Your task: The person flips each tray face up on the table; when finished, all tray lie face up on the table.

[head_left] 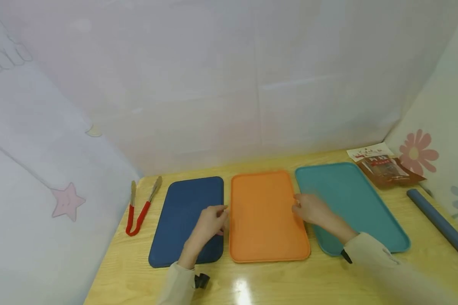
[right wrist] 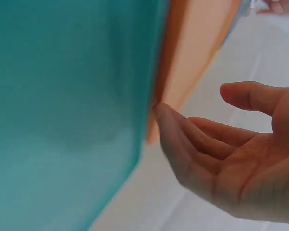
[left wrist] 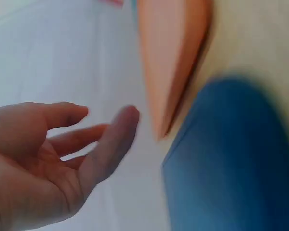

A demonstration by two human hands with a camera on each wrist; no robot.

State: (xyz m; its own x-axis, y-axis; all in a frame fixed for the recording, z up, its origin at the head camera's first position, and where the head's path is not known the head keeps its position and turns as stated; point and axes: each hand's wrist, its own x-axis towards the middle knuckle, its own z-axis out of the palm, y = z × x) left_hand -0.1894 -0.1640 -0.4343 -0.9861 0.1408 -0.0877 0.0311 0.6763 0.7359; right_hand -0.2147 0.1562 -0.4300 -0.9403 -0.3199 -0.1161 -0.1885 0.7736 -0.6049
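An orange tray (head_left: 268,220) lies on the table between my two hands. My left hand (head_left: 210,222) hovers over the right side of a dark blue tray (head_left: 188,207), its fingers loosely bent and pointing toward the orange tray's left edge. In the left wrist view, its thumb and fingers are apart with nothing between them. My right hand (head_left: 312,208) is at the orange tray's right edge, beside a teal tray (head_left: 345,192). The right wrist view has its fingertips (right wrist: 163,113) right at the orange rim, with the thumb held away.
Tongs with red handles (head_left: 140,218) lie spread at the table's left. A brown food packet (head_left: 385,169) with a white top sits at the back right. Near the right edge lies a long grey-blue tube (head_left: 442,226). Cloth walls (head_left: 213,106) stand behind and at both sides.
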